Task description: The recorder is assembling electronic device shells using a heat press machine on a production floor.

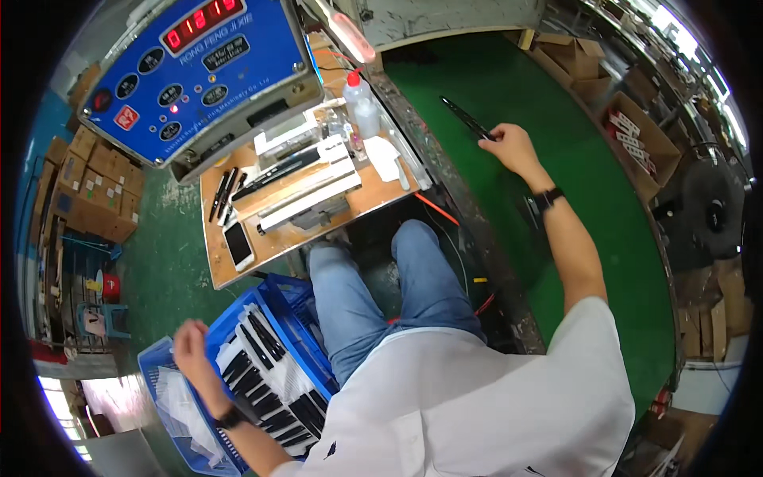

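Note:
My right hand (510,151) is stretched out over the green belt (588,286) on the right. Its fingers pinch the near end of a long, glossy black strip-shaped part (464,117). My left hand (191,350) is lower left, beside a blue crate (324,374), and motion smears its fingers. Several similar black parts (266,338) lie in rows on white sheets in that crate. Another black strip (278,171) rests along the fixture (306,199) on the wooden worktable, away from both hands.
A blue control panel (199,79) stands over the table. A phone (238,245), a red-capped bottle (362,107) and a white cloth (385,159) lie about the fixture. A second crate (187,433) holds white sheets. Cardboard boxes (103,191) are stacked at left; an open carton (644,147) stands beyond the belt.

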A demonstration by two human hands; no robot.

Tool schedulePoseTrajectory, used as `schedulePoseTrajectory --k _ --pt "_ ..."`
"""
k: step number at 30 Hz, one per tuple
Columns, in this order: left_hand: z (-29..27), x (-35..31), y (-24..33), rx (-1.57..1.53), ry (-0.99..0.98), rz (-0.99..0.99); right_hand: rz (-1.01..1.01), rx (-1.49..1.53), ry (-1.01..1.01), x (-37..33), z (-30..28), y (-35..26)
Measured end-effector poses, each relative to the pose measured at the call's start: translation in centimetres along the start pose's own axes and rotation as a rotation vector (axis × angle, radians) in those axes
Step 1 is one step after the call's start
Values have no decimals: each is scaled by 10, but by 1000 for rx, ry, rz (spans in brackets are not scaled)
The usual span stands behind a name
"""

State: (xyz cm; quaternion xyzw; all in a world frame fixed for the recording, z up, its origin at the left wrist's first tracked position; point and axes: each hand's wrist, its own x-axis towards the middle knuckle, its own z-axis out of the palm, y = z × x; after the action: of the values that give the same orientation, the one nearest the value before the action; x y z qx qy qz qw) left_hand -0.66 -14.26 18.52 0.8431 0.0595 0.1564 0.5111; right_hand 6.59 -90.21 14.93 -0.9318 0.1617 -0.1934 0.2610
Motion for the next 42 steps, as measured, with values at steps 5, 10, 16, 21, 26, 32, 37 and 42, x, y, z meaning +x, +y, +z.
schedulePoseTrajectory --k 5,10,16,21,26,32,37,42 --pt "-15 -130 -106 -222 131 -696 44 -199 -109 41 57 8" --pt "-31 -174 -172 -89 148 -484 -66 -405 -257 42 65 -34" --pt "-45 -167 -232 254 299 -477 -145 -335 -143 17 30 -35" --pt "10 -131 -253 294 231 -426 -115 -43 -257 -20 5 -54" --pt "51 -85 -265 596 150 -341 -168 307 -85 -47 -21 -142" --pt "48 -70 -285 831 77 -348 -925 633 476 -32 -83 -286" --pt "35 -74 -287 344 373 -243 -1140 353 552 -21 -70 -383" --pt "15 -99 -207 -904 433 -422 -1026 528 373 -13 -54 -397"
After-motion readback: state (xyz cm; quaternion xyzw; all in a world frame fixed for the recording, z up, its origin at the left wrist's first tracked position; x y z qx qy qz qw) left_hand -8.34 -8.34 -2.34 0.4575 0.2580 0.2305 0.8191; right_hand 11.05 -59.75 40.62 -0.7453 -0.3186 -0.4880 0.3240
